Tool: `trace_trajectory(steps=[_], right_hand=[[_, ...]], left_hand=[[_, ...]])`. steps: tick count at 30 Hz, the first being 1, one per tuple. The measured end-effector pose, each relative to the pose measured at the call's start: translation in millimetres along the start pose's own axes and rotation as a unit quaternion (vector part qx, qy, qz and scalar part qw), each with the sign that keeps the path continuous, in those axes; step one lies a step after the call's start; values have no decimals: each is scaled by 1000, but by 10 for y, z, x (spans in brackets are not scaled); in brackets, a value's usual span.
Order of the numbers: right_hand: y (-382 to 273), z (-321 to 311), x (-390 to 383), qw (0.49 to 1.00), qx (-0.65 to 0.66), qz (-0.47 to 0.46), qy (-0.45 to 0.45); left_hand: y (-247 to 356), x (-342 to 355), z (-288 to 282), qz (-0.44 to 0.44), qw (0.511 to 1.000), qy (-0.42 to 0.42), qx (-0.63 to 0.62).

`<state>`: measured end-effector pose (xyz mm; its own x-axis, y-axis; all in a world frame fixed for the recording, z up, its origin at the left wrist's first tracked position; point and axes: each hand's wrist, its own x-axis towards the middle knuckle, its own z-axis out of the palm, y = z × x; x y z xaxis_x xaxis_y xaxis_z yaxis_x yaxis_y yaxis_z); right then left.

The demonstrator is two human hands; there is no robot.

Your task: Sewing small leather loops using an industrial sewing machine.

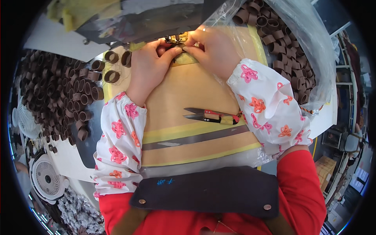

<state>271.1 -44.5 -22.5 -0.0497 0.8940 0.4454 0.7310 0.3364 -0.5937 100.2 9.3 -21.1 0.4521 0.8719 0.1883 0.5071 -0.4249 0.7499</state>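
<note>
Hands close together at machine, thumbs nearly meeting, forearms spread

"Where was it brightest?"

"At twelve o'clock: a warm yellow glow under the machine nearly burned out beside the right hand."

"And elsewhere?"

"Paler, cooler light. The bag at two o'clock threw whitish glare, while the rings at nine looked dim."

"Sharp?"

"Around the snips at the centre, fairly. The fan at eight and shelves at three looked softer and bent, and blackness swallowed the corners."
</note>
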Motion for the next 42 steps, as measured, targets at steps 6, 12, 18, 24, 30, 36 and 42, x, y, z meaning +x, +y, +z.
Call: trace_trajectory(steps=[6, 12, 18, 24, 30, 36, 42], right_hand=[[-33, -70, 46, 982, 129, 119, -71], [-183, -207, -128, 966, 126, 129, -184], [-164, 57, -142, 944, 296, 139, -50], [-470, -101, -231, 975, 163, -15, -150], [-398, -146, -178, 975, 151, 30, -159], [-187, -91, -86, 989, 115, 32, -84], [-125, -37, -82, 997, 80, 4, 3]], left_hand=[[-31, -35, -81, 60, 997, -41, -32], [3, -260, -198, 65, 982, -150, -93], [6, -192, -89, 207, 974, -84, -47], [154, -193, -71, 164, 970, 2, -178], [76, -191, -191, 223, 961, -15, 165], [65, -178, -238, 89, 993, -57, 45], [96, -123, -136, 14, 998, -35, -40]])
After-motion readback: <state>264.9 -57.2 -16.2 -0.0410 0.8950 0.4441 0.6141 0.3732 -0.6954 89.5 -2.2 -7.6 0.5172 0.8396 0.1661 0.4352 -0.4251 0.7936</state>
